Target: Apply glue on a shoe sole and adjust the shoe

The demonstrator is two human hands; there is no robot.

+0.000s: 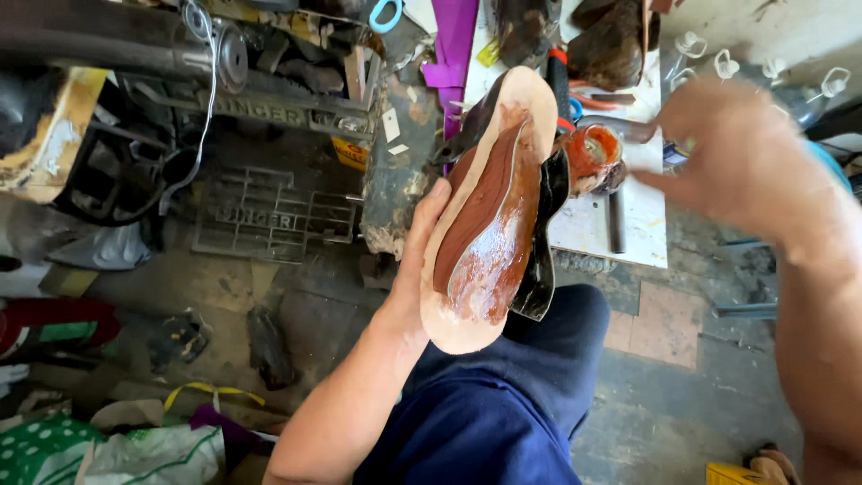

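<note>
Shoe sole (489, 207): tan, foot-shaped, held upright over my lap in my left hand (422, 260), fingers clasped along its edge. Wet, glossy reddish-brown glue covers the inner face; black strap hangs beside it. Step judged: gluing. Right hand (745, 157) blurred, fingers loosely spread, empty, near the orange glue pot (593, 153) on the worktop (642, 224). Next calls for an even coat to the edge.
</note>
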